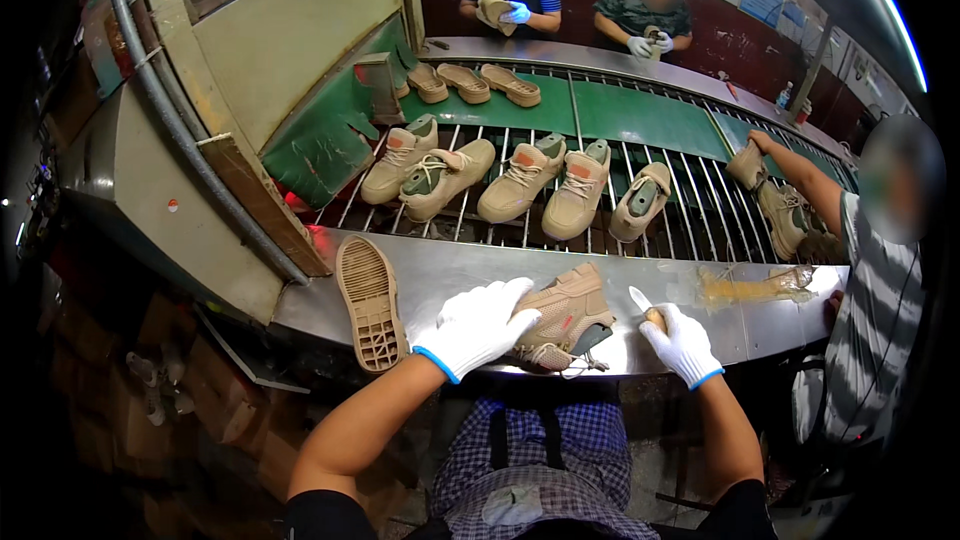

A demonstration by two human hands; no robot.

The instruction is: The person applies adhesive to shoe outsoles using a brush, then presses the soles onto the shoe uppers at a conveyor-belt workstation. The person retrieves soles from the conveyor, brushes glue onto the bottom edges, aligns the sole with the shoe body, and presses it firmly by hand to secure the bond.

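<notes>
1. Fingers of the white-gloved left hand [472, 328] grasp one end of a tan shoe [565, 304].
2. Shoe lies on its side on the metal counter [470, 272], between both hands.
3. Right hand [684, 346], gloved too, is clenched around a small knife [655, 318], blade near the shoe.
4. Tan sole [368, 302] lies grid side up, left of left hand.
5. Laced shoes [577, 198] sit beyond the counter.

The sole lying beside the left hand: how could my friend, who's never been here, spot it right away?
Find the conveyor of metal rods across the middle, then the shiny ledge along its near side. Toward the ledge's left end, left of the gloved left hand, lies the tan shoe sole. Unlike the three soles on the green belt, it's on this ledge.
</notes>
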